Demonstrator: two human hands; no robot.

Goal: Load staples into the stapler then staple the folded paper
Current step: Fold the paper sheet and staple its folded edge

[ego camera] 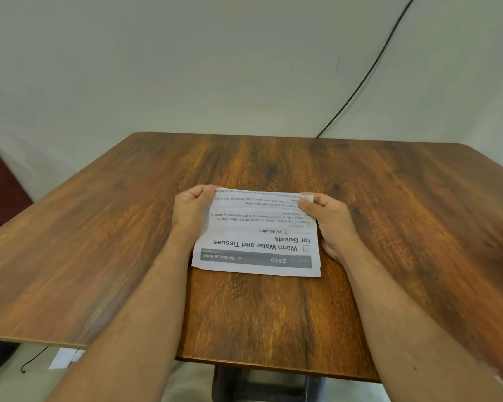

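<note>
I see the folded paper (pixel 259 236) lying flat mid-desk (pixel 99 242), print facing away from me. At its far corners, my left hand (pixel 192 210) and right hand (pixel 331 221) each pinch it, likely squaring the fold (no stapler visible).

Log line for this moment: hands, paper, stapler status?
left hand: grips paper's far left corner | right hand: pinches far right corner | folded paper: flat on table | stapler: not in view
</note>
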